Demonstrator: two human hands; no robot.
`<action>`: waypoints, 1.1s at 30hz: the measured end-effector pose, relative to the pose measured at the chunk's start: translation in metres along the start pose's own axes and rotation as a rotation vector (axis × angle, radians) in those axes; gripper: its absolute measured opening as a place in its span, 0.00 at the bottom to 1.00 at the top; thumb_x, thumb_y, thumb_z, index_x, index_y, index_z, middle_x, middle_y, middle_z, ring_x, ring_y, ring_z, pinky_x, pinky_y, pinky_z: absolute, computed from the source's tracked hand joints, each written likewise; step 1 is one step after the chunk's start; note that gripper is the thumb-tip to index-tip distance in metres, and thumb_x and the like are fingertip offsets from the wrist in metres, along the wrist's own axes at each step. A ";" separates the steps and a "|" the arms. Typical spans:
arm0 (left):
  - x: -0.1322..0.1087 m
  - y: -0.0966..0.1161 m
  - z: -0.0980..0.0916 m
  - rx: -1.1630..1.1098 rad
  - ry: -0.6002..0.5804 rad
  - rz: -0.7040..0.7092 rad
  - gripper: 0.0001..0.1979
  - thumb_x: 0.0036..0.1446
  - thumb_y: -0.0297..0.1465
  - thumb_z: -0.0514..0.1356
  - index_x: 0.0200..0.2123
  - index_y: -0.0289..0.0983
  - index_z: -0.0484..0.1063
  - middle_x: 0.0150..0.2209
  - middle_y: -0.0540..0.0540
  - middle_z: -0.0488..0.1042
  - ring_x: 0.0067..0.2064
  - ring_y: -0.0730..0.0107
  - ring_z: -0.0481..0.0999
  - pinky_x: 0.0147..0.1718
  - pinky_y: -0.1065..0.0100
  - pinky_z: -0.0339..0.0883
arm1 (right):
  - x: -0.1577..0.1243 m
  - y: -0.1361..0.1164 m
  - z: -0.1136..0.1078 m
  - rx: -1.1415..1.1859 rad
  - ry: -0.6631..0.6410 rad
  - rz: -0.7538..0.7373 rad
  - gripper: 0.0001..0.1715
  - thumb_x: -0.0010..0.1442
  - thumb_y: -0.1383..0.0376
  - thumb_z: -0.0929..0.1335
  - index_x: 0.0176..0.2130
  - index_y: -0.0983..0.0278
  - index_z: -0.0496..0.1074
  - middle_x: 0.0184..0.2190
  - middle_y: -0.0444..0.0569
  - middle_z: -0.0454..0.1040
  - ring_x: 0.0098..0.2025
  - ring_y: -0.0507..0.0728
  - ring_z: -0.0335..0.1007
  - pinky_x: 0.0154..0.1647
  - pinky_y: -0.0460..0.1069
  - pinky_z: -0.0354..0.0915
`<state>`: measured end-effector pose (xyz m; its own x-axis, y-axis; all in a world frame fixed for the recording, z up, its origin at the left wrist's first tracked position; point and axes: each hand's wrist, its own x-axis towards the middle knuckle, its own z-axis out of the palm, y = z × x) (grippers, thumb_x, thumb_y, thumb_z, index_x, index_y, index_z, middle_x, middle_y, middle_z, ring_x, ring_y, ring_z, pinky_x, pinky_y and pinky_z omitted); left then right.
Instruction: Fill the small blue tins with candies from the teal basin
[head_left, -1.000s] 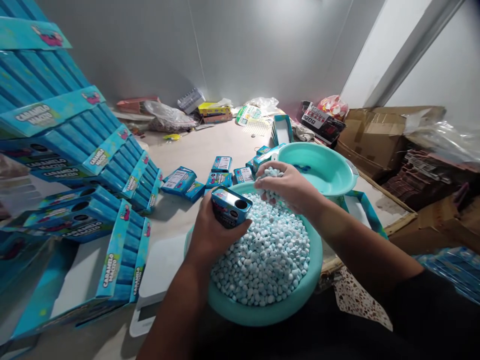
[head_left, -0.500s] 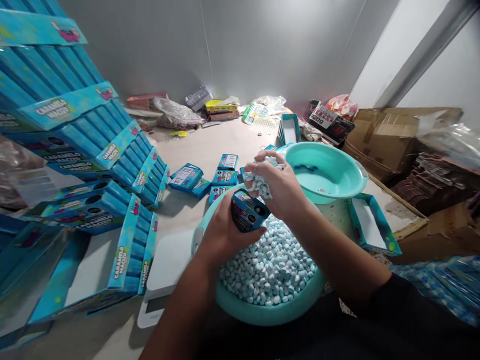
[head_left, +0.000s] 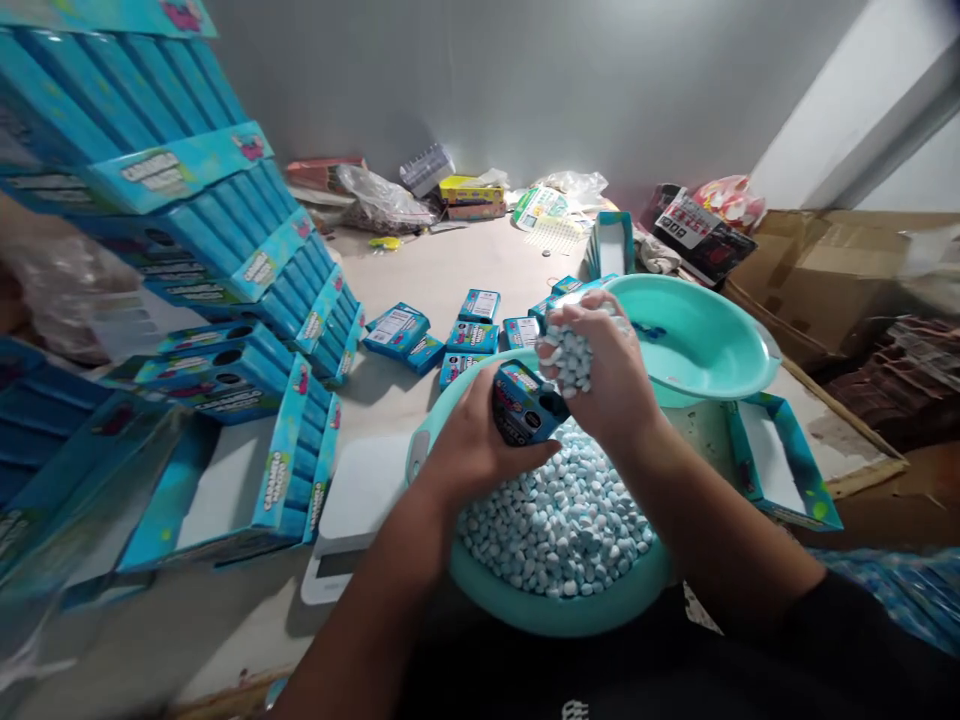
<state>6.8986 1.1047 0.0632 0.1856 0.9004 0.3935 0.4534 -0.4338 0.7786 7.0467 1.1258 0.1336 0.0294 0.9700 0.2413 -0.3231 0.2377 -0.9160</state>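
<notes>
My left hand point(head_left: 480, 440) is wrapped round a small blue candy box point(head_left: 525, 408), tilted over the near basin. A handful of pale blue and white candies point(head_left: 571, 355) fills my right hand point(head_left: 611, 370), its fingers curled around them just above and to the right of the box. Below both hands, a turquoise basin point(head_left: 555, 615) is heaped with the same candies point(head_left: 555, 530). Several small blue boxes point(head_left: 470, 338) lie on the table beyond the basin.
Display cartons point(head_left: 277, 470) packed with blue boxes rise in a tall stack at left. A white scale point(head_left: 360, 500) sits left of the basin. Behind at right stands a second turquoise basin point(head_left: 697, 340), with an open blue tray point(head_left: 784, 460) beside it. Cardboard boxes point(head_left: 832, 270) line the right side.
The view has shifted, so the table and stack appear farther right. My left hand still holds the box, and my right hand still holds candies close beside it.
</notes>
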 end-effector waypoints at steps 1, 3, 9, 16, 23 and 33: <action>0.000 -0.001 0.001 -0.002 -0.001 0.015 0.45 0.41 0.44 0.75 0.60 0.41 0.61 0.54 0.41 0.72 0.54 0.52 0.74 0.52 0.55 0.71 | 0.000 0.000 0.000 0.001 0.005 -0.007 0.24 0.50 0.57 0.69 0.39 0.56 0.51 0.34 0.41 0.66 0.28 0.49 0.66 0.23 0.46 0.58; 0.001 -0.002 0.001 -0.010 -0.007 0.033 0.46 0.41 0.45 0.75 0.61 0.41 0.60 0.55 0.41 0.72 0.56 0.51 0.73 0.53 0.55 0.71 | 0.000 0.000 -0.001 0.031 0.008 -0.017 0.23 0.51 0.58 0.69 0.38 0.57 0.51 0.33 0.40 0.65 0.27 0.48 0.65 0.23 0.45 0.57; 0.001 0.000 0.000 -0.047 -0.029 0.024 0.46 0.41 0.44 0.75 0.61 0.41 0.60 0.54 0.41 0.72 0.55 0.51 0.72 0.52 0.52 0.70 | 0.002 0.002 -0.002 0.150 0.002 0.047 0.28 0.47 0.58 0.73 0.37 0.57 0.52 0.29 0.39 0.67 0.25 0.50 0.68 0.22 0.46 0.59; 0.000 -0.001 0.000 -0.027 -0.032 0.021 0.46 0.40 0.45 0.75 0.60 0.43 0.61 0.54 0.43 0.71 0.55 0.52 0.72 0.53 0.52 0.70 | 0.000 0.002 -0.006 0.187 -0.052 0.042 0.25 0.50 0.60 0.73 0.37 0.57 0.54 0.28 0.37 0.68 0.25 0.50 0.70 0.22 0.46 0.60; 0.001 -0.002 -0.001 -0.023 -0.042 0.027 0.45 0.40 0.44 0.75 0.59 0.43 0.61 0.53 0.44 0.72 0.53 0.53 0.72 0.51 0.52 0.71 | -0.001 0.004 -0.006 0.186 -0.090 0.042 0.21 0.54 0.62 0.72 0.36 0.57 0.55 0.26 0.37 0.68 0.27 0.51 0.72 0.24 0.46 0.63; 0.002 -0.002 -0.001 -0.022 -0.053 0.044 0.45 0.41 0.44 0.75 0.60 0.44 0.60 0.54 0.44 0.72 0.54 0.53 0.73 0.52 0.53 0.71 | -0.003 0.005 -0.007 0.194 -0.119 0.019 0.20 0.55 0.63 0.73 0.36 0.57 0.56 0.25 0.36 0.68 0.31 0.52 0.74 0.28 0.47 0.66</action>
<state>6.8972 1.1073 0.0634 0.2508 0.8809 0.4014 0.4244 -0.4728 0.7722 7.0520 1.1244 0.1263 -0.0864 0.9586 0.2713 -0.4986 0.1942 -0.8448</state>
